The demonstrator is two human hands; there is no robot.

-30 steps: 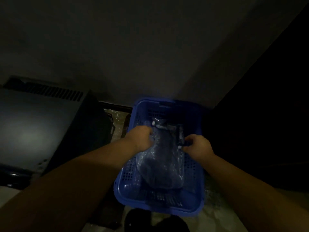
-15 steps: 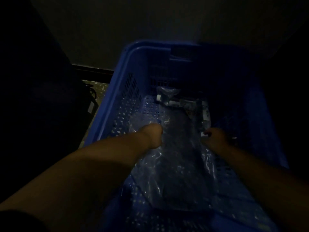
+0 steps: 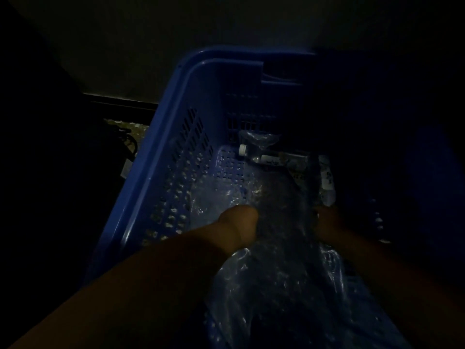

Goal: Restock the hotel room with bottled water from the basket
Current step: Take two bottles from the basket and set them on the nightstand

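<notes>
Blue perforated plastic basket (image 3: 161, 177): my left hand (image 3: 239, 226) is gripping crinkled clear plastic wrap (image 3: 276, 273); right hand (image 3: 327, 222) (fingers hidden, grip unclear) is touching it. White-capped water bottle (image 3: 261, 157) is lying inside, far end.

bare forearms, no sleeves, left hand (image 3: 239, 226)
</notes>
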